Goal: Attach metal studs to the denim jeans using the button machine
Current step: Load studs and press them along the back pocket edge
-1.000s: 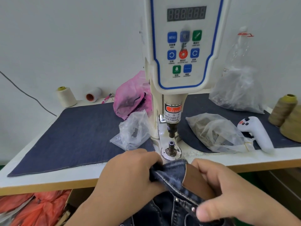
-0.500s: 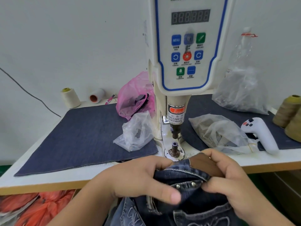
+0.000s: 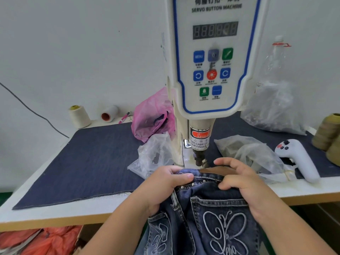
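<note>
Denim jeans (image 3: 207, 214): soft, floppy, heavy-hanging off the table edge. Your left hand (image 3: 163, 183) pinches the waistband; studs (image 3: 185, 186) between; your right hand (image 3: 239, 181) grips beside the leather patch (image 3: 211, 170), under the button machine (image 3: 211, 70). Hold taut there.

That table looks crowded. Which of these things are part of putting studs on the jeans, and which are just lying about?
In use:
- denim jeans, gripped at the waistband by the left hand and right hand
- button machine
- studs already on the jeans

Lying about:
- pink bag
- cream thread cone
- white handheld controller
- olive thread cones
</note>
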`<state>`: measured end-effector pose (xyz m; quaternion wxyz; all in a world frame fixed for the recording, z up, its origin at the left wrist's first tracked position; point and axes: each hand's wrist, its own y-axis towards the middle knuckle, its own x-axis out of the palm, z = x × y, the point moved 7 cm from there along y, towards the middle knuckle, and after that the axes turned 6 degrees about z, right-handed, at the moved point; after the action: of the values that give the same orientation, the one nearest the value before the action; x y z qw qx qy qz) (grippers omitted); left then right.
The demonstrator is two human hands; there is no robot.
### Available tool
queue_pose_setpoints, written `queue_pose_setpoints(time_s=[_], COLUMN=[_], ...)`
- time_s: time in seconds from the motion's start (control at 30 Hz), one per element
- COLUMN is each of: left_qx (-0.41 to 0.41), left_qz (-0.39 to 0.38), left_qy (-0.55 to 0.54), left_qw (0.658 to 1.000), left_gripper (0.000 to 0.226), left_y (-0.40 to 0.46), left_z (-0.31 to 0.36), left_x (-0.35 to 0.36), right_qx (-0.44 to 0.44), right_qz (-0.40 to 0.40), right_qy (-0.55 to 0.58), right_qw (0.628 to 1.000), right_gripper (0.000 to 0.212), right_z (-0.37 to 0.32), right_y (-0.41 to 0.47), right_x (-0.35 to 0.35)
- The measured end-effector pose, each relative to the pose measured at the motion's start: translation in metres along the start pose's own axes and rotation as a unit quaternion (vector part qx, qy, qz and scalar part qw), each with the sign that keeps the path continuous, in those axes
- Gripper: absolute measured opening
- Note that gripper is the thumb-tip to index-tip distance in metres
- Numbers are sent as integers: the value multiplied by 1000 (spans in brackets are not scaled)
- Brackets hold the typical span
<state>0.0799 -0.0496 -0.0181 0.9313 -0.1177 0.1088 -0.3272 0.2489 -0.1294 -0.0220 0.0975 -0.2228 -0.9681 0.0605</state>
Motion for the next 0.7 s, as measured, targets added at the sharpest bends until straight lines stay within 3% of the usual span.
queue_pose_setpoints(time_s=[0.27,0.7], left_qx=[48,79], left_qz=[25,156], left_qy=[-4,0], left_qw=[999,985], left_gripper=[13,15], left_y=[14,48], left_z=[2,8], left_x=[-8,-20], right_qx=[-64,-58], right_qz=[-26,3], right_qy=[-56,-55], right_qw=[996,997], right_gripper=[54,52], right_z=[-6,-2], right_y=[6,51], right_x=[2,6])
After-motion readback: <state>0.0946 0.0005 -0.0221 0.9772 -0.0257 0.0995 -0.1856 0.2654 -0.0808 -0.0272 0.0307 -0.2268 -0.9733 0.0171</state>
